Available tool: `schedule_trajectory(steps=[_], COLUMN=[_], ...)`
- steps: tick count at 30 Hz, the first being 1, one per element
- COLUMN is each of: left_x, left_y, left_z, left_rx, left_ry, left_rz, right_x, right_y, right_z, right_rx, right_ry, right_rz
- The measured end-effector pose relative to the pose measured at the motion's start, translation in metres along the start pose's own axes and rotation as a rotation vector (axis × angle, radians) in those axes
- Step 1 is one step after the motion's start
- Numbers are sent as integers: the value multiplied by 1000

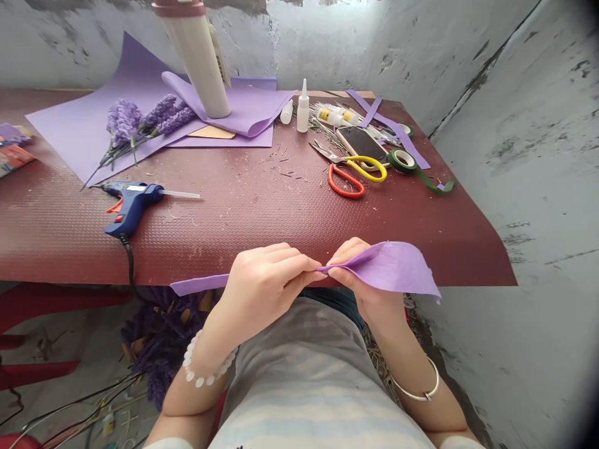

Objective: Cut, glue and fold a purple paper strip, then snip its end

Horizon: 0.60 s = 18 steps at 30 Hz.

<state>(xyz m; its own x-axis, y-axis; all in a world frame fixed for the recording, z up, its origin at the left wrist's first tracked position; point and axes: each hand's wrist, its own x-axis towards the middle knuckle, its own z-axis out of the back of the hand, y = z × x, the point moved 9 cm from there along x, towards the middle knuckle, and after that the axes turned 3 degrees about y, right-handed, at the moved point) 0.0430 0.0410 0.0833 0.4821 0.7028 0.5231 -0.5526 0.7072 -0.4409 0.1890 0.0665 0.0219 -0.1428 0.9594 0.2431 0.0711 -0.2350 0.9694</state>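
Between my two hands runs a purple strip of craft paper or felt (397,267) at the table's front edge. My left hand (266,280) pinches it near the middle, where it is narrow and folded; its flat tail sticks out past the wrist to the left. Close beside it, my right hand (362,274) pinches the same strip between thumb and fingers. To the right of that grip the strip widens and curls. The fingers of both hands are closed, and the tips nearly meet.
On the red-brown table (243,206) lie a blue glue gun (133,202), scissors (350,171), a phone (362,146) and green tape (402,160). Behind are purple sheets (103,93), lavender flowers (125,121), a tumbler (199,65) and a small white bottle (303,112). A wall (528,187) stands right.
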Motion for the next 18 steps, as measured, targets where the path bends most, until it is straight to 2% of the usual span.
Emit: schedule_trajectory(steps=[2, 7, 10, 15, 18], left_x=[0, 1, 0, 2, 4], left_y=[0, 3, 6, 1, -4], left_z=[1, 2, 6, 4, 4], left_rx=[-9, -71, -127, -128, -71], left_ry=[-11, 11, -15, -38, -101], left_rz=[2, 47, 83, 63, 42], right_x=[-2, -3, -4, -5, -4], right_y=[-2, -9, -14, -12, -11], right_z=[2, 3, 5, 3, 2], right_rx=[30, 40, 47, 98, 100], right_ry=[-44, -50, -69, -90, -86], right_rz=[-26, -96, -130, -98, -83])
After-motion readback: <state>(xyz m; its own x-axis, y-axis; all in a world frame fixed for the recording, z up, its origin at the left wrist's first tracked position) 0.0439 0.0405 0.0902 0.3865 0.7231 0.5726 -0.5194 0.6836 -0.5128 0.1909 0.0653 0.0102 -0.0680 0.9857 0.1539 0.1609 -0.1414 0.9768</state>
